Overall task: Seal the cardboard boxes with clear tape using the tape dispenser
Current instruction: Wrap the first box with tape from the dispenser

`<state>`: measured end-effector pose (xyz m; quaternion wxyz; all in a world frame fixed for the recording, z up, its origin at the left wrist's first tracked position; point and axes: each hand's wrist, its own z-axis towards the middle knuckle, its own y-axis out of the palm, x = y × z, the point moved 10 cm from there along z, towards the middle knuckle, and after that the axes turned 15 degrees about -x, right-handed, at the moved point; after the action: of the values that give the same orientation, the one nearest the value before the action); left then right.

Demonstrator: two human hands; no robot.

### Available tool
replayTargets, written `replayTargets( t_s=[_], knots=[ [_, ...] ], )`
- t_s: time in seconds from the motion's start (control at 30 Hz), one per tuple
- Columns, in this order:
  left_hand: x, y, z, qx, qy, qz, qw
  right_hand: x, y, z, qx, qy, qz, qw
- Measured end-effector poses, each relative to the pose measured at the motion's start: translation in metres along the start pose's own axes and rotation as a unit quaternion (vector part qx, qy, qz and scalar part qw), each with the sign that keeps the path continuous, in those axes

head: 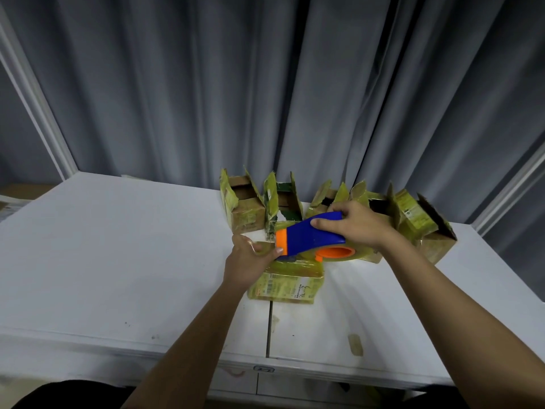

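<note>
The right hand [358,224] holds the blue and orange plastic tape dispenser [312,236] from above – its fingers [324,222] are curled over the blue back end, the thumb pressing on the near side. Under these fingers sits the roll of clear tape [339,252] on its orange core. The orange front edge of the dispenser points toward the left hand [249,255].

The left hand grips the left end of a small closed cardboard box wrapped in yellowish tape [287,277]. Its fingers are bent around the top corner of the box, and the thumb [272,251] lies just beside the orange tip of the dispenser. The dispenser is over the top of this box; if it touches the top I cannot tell. The box lies on the white bench [118,261], and a printed label [280,287] shows on its near face, below the left fingers.

Beyond the fingers of both hands stands a row of open cardboard boxes [244,202] with flaps up, also covered with old yellowish tape – one more open box [433,231] is to the right of the right hand. Behind the bench hangs a grey curtain [265,84].
</note>
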<state>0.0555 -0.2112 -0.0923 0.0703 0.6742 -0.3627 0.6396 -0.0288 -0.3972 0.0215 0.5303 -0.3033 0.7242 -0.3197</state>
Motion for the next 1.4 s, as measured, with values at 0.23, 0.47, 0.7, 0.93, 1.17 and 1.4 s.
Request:
replayTargets(
  t_s=[0.23, 0.47, 0.7, 0.93, 1.17, 1.4],
  knots=[
    [-0.014, -0.003, 0.003, 0.0, 0.001, -0.095, 0.996, -0.02, 0.001, 0.021, 0.004, -0.013, 0.012, 1.0],
    [-0.021, -0.001, -0.002, -0.022, 0.005, -0.26, 0.965, -0.028, 0.004, 0.032, -0.023, -0.002, 0.016, 1.0],
    [-0.025, 0.004, 0.0, -0.015, 0.002, -0.28, 0.96, -0.023, 0.0, 0.039, -0.026, 0.044, 0.026, 0.998],
    [-0.024, 0.005, -0.001, -0.002, -0.005, -0.279, 0.96, -0.041, -0.003, 0.042, -0.026, 0.071, -0.025, 0.997],
    [-0.024, 0.007, 0.005, -0.013, -0.012, -0.279, 0.96, -0.033, -0.003, 0.032, -0.025, 0.081, -0.026, 0.996],
    [-0.028, -0.004, 0.016, -0.057, -0.075, -0.277, 0.956, -0.012, 0.003, 0.021, -0.033, 0.078, 0.035, 0.996]
  ],
)
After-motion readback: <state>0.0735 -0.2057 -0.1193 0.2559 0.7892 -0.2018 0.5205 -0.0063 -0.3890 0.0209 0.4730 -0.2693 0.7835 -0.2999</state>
